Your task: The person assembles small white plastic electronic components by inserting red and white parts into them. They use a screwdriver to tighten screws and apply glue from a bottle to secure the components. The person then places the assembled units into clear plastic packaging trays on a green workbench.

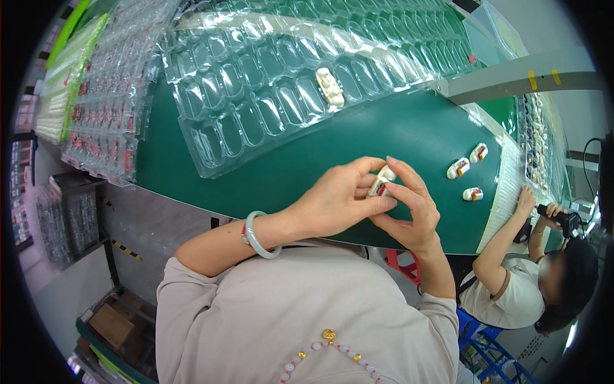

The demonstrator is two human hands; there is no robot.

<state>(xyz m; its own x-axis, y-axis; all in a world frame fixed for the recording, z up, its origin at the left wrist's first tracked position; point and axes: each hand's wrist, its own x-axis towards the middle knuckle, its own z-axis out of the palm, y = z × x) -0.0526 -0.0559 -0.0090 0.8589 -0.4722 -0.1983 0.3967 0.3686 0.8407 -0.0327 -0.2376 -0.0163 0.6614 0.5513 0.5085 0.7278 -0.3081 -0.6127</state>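
"Watching from afar, I see the small white piece (381,182) held over the green table (403,137). How will it handle?"

"Light, stiff, maybe slippery, I judge; I'd pinch its long sides."

"And the grip?"

"Left hand (336,197) and right hand (414,214) nearly closed, both pinching it; some contacts I can't see."

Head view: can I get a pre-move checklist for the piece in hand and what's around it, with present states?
1. Held white piece secured: ok, between the fingers of the left hand and right hand.
2. Held piece's covered side sound: cannot tell, fingers hide it.
3. Piece in clear tray within a compartment: ok, one white piece there.
4. Loose white pieces on green table: ok, three, right of the hands.
5. Co-worker's hand off those pieces: ok.
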